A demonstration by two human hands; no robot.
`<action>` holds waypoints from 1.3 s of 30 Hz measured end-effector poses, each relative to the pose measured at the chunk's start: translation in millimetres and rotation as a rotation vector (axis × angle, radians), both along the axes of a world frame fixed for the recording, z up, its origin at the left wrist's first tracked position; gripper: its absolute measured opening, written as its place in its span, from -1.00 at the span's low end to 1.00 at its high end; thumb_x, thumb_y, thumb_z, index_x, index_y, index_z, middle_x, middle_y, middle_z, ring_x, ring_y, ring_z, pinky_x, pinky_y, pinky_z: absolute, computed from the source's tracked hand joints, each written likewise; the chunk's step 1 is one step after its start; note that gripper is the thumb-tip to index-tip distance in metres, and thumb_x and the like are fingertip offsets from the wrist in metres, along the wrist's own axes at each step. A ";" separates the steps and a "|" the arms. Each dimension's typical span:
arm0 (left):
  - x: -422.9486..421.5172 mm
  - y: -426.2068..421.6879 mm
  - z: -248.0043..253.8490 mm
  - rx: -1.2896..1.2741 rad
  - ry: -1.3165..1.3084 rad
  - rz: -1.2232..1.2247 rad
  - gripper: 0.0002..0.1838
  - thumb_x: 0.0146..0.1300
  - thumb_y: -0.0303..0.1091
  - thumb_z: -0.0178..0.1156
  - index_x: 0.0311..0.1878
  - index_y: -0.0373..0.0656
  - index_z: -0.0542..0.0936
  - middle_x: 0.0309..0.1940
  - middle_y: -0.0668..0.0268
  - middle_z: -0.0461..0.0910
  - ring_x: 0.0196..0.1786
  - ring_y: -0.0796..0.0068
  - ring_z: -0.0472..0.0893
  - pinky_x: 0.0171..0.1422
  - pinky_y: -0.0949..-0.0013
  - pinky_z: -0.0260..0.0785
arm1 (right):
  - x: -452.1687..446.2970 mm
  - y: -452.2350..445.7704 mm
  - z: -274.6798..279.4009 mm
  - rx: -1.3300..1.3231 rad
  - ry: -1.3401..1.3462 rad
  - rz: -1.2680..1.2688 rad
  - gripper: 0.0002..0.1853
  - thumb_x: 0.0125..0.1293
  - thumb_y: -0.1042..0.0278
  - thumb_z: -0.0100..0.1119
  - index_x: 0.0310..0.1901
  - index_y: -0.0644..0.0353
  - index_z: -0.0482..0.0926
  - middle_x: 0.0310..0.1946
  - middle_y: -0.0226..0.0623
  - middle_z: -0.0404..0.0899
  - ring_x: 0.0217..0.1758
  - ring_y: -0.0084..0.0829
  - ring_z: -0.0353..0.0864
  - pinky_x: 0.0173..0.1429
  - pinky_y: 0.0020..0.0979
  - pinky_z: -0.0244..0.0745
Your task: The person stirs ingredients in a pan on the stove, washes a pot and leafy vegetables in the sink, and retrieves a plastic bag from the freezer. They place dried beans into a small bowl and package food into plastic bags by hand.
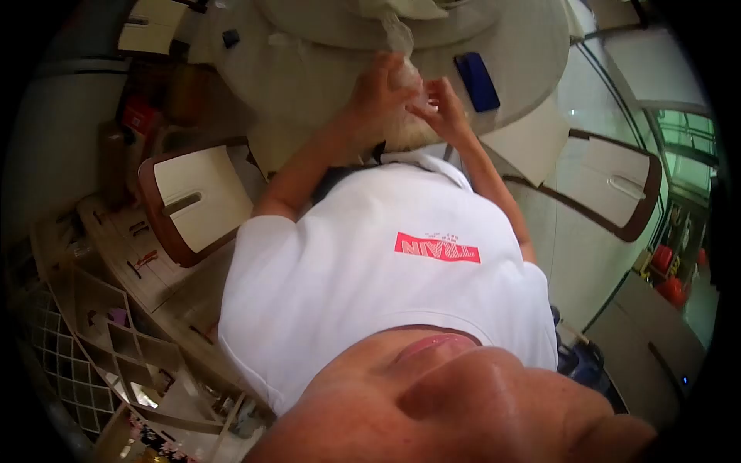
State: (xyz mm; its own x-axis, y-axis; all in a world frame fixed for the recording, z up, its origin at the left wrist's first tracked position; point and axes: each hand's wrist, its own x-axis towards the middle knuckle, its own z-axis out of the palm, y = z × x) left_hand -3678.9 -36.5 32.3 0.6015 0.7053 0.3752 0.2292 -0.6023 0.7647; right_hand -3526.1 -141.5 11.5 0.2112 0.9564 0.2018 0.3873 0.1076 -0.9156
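Note:
My left hand (380, 89) is closed around a crumpled clear plastic bag (398, 37) over the near side of the table. One end of the bag stretches up and away toward the table's raised centre. My right hand (443, 114) pinches at the bag's lower end, close beside the left fingers. Something whitish with a hint of red shows between the two hands, too blurred to name. A blue phone (477, 81) lies on the table to the right of my right hand.
The round table (309, 92) has a raised round centre. A small dark item (231, 38) rests at its left. Chairs stand at left (197, 197) and right (610, 181). Lattice shelving (116, 324) fills the lower left, and a dark cabinet (648, 339) stands at lower right.

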 end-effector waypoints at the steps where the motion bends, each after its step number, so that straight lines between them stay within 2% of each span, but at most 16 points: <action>1: 1.4 0.2 4.6 -0.038 0.013 -0.005 -0.28 -0.10 -0.25 0.45 0.17 -0.15 0.38 -0.05 0.20 0.44 0.02 0.24 0.49 -0.06 0.34 0.45 | -4.7 -2.6 6.4 -0.091 0.009 -0.053 -0.47 0.07 0.30 0.39 0.03 0.21 0.35 -0.27 -0.33 0.54 -0.38 -0.58 0.49 -0.27 -0.53 0.43; 4: 6.4 3.3 8.0 0.049 0.015 0.001 -0.36 -0.12 -0.18 0.41 0.08 -0.15 0.46 -0.09 0.11 0.43 0.00 0.10 0.50 0.02 0.22 0.42 | -7.2 1.9 14.2 -0.223 0.111 -0.154 -0.48 0.09 0.34 0.36 0.07 0.23 0.36 -0.26 -0.32 0.56 -0.39 -0.58 0.49 -0.28 -0.52 0.43; 7: 6.0 8.4 -0.3 0.165 0.098 0.039 -0.45 -0.01 -0.20 0.38 0.06 -0.17 0.48 -0.05 0.18 0.48 -0.05 0.25 0.55 -0.09 0.32 0.48 | -7.9 4.0 24.1 -0.221 -0.059 -0.119 -0.60 0.13 0.39 0.30 0.01 0.20 0.45 -0.30 -0.33 0.58 -0.40 -0.59 0.48 -0.28 -0.52 0.42; 10: 2.0 11.9 -7.2 0.109 0.190 0.021 -0.59 0.07 -0.21 0.29 -0.04 -0.20 0.52 -0.14 0.14 0.55 -0.15 0.27 0.60 -0.07 0.34 0.48 | -10.8 5.4 20.9 -0.208 -0.028 -0.149 -0.74 0.16 0.42 0.24 -0.09 0.19 0.54 -0.38 -0.35 0.58 -0.41 -0.59 0.47 -0.28 -0.53 0.41; 13: -1.2 11.2 -7.2 -0.447 0.244 0.026 -0.75 0.17 -0.29 0.20 -0.13 -0.22 0.53 -0.23 0.14 0.60 -0.23 0.34 0.63 -0.11 0.36 0.50 | -6.9 0.4 10.1 -0.196 -0.095 -0.157 -0.82 0.18 0.40 0.21 -0.18 0.21 0.55 -0.38 -0.20 0.62 -0.34 -0.47 0.57 -0.22 -0.48 0.45; 16: -3.6 15.4 -29.8 -0.560 -0.092 0.055 -0.80 0.19 -0.41 0.16 -0.12 -0.21 0.50 -0.24 0.15 0.61 -0.27 0.39 0.63 -0.18 0.35 0.52 | 2.9 -3.2 -15.6 -0.154 0.047 -0.169 -0.87 0.19 0.43 0.20 -0.25 0.24 0.54 -0.48 -0.30 0.56 -0.42 -0.57 0.46 -0.28 -0.54 0.40; 19: 1.6 14.6 -18.1 -0.965 -0.403 -0.021 -0.76 0.19 -0.51 0.13 -0.06 -0.20 0.46 -0.24 0.17 0.60 -0.25 0.40 0.63 -0.27 0.34 0.54 | 8.7 -6.5 -21.9 -0.195 0.096 -0.121 -0.91 0.19 0.46 0.18 -0.29 0.26 0.52 -0.51 -0.37 0.51 -0.46 -0.63 0.34 -0.32 -0.56 0.35; 21: 6.6 10.4 -34.5 -1.010 -0.608 -0.089 -0.69 0.14 -0.50 0.19 -0.03 -0.21 0.42 -0.24 0.15 0.60 -0.26 0.39 0.62 -0.31 0.33 0.55 | 4.3 -8.8 2.7 -0.164 0.152 -0.190 -0.77 0.14 0.38 0.26 -0.16 0.19 0.55 -0.31 -0.38 0.59 -0.29 -0.57 0.52 -0.17 -0.53 0.44; 22: 8.7 13.2 -39.1 -0.840 -0.494 -0.035 -0.69 0.13 -0.49 0.21 -0.05 -0.22 0.43 -0.27 0.17 0.61 -0.26 0.42 0.62 -0.34 0.35 0.54 | -0.4 -3.8 20.0 0.079 -0.009 -0.189 -0.65 0.08 0.37 0.33 -0.07 0.19 0.53 -0.16 -0.35 0.57 -0.13 -0.52 0.54 -0.08 -0.50 0.45; 23: 11.2 10.8 -38.4 -0.684 -0.369 0.028 -0.70 0.12 -0.47 0.22 -0.07 -0.22 0.44 -0.29 0.18 0.61 -0.27 0.45 0.62 -0.36 0.36 0.54 | -4.7 -4.0 31.5 0.093 0.063 -0.207 -0.61 0.04 0.39 0.36 -0.07 0.23 0.51 -0.08 -0.33 0.54 -0.06 -0.50 0.52 -0.04 -0.48 0.45; 24: 11.7 2.1 -5.5 -0.929 -0.395 0.070 -0.75 0.03 -0.41 0.25 -0.22 -0.27 0.49 -0.43 0.20 0.64 -0.38 0.46 0.63 -0.33 0.37 0.52 | -6.2 -1.6 40.5 0.118 -0.061 -0.197 -0.62 0.01 0.41 0.38 -0.11 0.22 0.52 -0.13 -0.29 0.56 -0.11 -0.43 0.54 -0.07 -0.45 0.45; 26: 19.1 -2.4 -19.5 -0.620 -0.388 0.049 -0.75 0.10 -0.48 0.21 -0.13 -0.24 0.47 -0.45 0.25 0.60 -0.41 0.55 0.58 -0.37 0.47 0.47 | -16.2 11.5 67.5 0.175 -0.519 0.007 -0.64 0.00 0.34 0.39 -0.17 0.20 0.50 -0.24 -0.25 0.56 -0.21 -0.25 0.54 -0.15 -0.35 0.46; 31: 2.1 -13.6 7.0 -0.793 -0.318 0.151 -0.76 0.12 -0.51 0.16 -0.12 -0.24 0.44 -0.53 0.28 0.57 -0.44 0.60 0.55 -0.36 0.48 0.42 | -33.3 17.0 63.8 -0.022 -0.576 0.040 -0.67 0.06 0.28 0.35 -0.19 0.15 0.46 -0.35 -0.27 0.53 -0.28 -0.18 0.53 -0.26 -0.26 0.44; 36: 1.4 -19.1 3.7 -0.360 -0.017 0.138 -0.72 0.12 -0.35 0.18 -0.11 -0.22 0.45 -0.45 0.20 0.61 -0.40 0.34 0.61 -0.30 0.34 0.43 | -33.0 15.5 69.3 -0.287 -0.630 0.112 -0.73 0.12 0.26 0.27 -0.19 0.13 0.46 -0.35 -0.23 0.52 -0.27 -0.12 0.53 -0.26 -0.21 0.43; 38: 0.6 -20.0 -13.5 -0.068 0.106 0.118 -0.69 0.12 -0.29 0.20 -0.10 -0.20 0.46 -0.39 0.17 0.62 -0.34 0.27 0.62 -0.27 0.32 0.44 | -29.7 15.5 60.3 -0.215 -0.675 0.152 -0.74 0.14 0.27 0.24 -0.17 0.13 0.46 -0.36 -0.21 0.53 -0.30 -0.11 0.53 -0.27 -0.20 0.43; 39: -3.3 -18.7 -11.2 -0.108 0.103 0.126 -0.69 0.11 -0.28 0.20 -0.10 -0.18 0.46 -0.37 0.17 0.62 -0.32 0.26 0.62 -0.26 0.32 0.45 | -31.8 16.7 59.2 -0.175 -0.694 0.169 -0.74 0.16 0.27 0.22 -0.15 0.13 0.47 -0.37 -0.20 0.53 -0.31 -0.10 0.53 -0.27 -0.19 0.43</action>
